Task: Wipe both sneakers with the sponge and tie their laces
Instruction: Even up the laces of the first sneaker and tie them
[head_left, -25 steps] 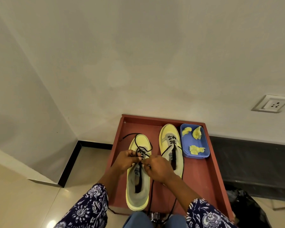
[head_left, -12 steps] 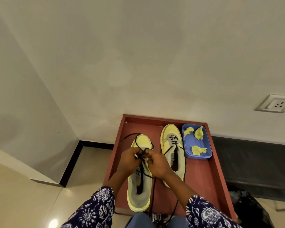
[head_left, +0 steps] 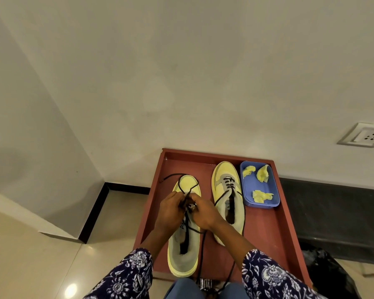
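Two yellow and grey sneakers stand side by side in a red tray. My left hand and my right hand meet over the left sneaker, each pinching its black lace. One lace end loops over the toe and trails off to the left. The right sneaker lies apart from both hands; its black laces hang loose, and one runs down past the tray's near edge. Torn pieces of yellow sponge lie in a blue dish.
The tray sits on the floor against a white wall. A wall socket is at the right. A black bag lies beside the tray's near right corner. A small metal object shows between my knees.
Both hands have moved up the left sneaker toward its toe and drawn closer together, pulling the black lace with them. The right sneaker and the dish have stayed put.
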`<state>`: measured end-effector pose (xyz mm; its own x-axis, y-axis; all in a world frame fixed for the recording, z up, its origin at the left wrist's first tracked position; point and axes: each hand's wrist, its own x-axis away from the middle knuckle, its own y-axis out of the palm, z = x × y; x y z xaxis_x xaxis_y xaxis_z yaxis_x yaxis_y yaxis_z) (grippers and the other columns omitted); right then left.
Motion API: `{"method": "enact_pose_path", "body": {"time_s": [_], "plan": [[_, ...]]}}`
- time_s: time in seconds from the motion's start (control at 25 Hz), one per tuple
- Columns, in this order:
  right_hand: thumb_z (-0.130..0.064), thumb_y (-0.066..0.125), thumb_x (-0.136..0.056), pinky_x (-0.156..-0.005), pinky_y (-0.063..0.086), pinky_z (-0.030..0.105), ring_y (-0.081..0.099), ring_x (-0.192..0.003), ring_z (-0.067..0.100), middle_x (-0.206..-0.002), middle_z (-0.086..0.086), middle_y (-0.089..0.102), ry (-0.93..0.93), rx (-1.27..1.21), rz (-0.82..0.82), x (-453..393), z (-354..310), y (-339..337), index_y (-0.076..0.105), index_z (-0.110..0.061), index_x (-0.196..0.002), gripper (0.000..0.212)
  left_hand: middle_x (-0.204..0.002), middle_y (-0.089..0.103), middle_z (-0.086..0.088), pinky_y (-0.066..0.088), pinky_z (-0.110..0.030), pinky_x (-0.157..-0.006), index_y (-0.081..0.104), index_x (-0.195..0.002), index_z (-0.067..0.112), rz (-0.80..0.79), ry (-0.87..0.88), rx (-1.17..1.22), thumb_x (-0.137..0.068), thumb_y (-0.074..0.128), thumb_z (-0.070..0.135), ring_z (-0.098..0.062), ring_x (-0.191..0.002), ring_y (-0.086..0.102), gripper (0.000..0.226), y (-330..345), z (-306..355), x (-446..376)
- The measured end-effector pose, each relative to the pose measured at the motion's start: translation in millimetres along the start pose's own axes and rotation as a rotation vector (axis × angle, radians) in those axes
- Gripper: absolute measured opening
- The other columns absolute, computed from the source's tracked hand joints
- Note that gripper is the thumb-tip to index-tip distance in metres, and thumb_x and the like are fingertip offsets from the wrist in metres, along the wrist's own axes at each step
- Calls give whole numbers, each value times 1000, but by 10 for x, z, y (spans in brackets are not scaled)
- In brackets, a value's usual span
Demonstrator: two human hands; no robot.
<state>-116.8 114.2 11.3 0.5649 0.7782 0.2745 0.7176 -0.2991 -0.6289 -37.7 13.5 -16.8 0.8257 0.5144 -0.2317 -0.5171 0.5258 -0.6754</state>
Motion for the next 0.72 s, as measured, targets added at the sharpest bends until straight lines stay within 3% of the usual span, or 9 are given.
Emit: {"method": "enact_pose_path", "body": {"time_s": [0.12, 0.24, 0.36, 0.52, 0.6, 0.72], "plan": [[5, 39, -88, -87, 42, 20, 57, -112, 23, -122, 9, 61, 6, 5, -41, -34, 5, -13, 46, -13, -128, 44, -67, 50, -3, 41, -30, -49, 54, -68, 4, 26, 2, 20, -72, 60, -12, -12, -57, 45, 18, 15, -36, 27], [3, 39, -91, -79, 39, 16, 59, -108, 22, -116, 10, 63, -12, 23, -26, -61, -3, -38, 49, -9, -123, 36, -67, 48, 2, 35, -15, -50, 54, -68, 5, 50, 32, 27, -72, 61, -11, -1, -57, 41, 18, 7, -45, 60], [0, 41, -92, -73, 37, 17, 60, -99, 20, -108, 10, 65, -29, 54, -45, -112, -6, -66, 51, -9, -118, 30, -68, 46, 9, 37, -10, -53, 56, -69, 6, 70, 14, 51, -71, 64, -12, 3, -58, 41, 19, 4, -50, 66], [-4, 43, -91, -85, 31, 22, 57, -97, 23, -89, -1, 60, -63, 130, -80, -162, 35, -104, 51, -13, -115, 27, -66, 46, 11, 38, -13, -55, 53, -65, 7, 71, -1, 74, -70, 65, -12, 1, -58, 44, 23, 19, -95, 70], [-2, 41, -91, -90, 25, 25, 56, -97, 23, -88, -3, 58, -92, 189, -112, -172, 32, -110, 50, -13, -114, 27, -65, 45, 11, 37, -12, -55, 51, -64, 11, 69, -7, 79, -70, 65, -12, 1, -58, 43, 27, 7, -104, 73], [-3, 41, -90, -94, 33, 32, 55, -97, 26, -94, 2, 63, -137, 273, -114, -175, 26, -118, 49, -15, -112, 27, -65, 44, 15, 38, -7, -57, 48, -67, 16, 45, -26, 104, -72, 65, -9, -1, -60, 45, 32, -21, -109, 79]]}}
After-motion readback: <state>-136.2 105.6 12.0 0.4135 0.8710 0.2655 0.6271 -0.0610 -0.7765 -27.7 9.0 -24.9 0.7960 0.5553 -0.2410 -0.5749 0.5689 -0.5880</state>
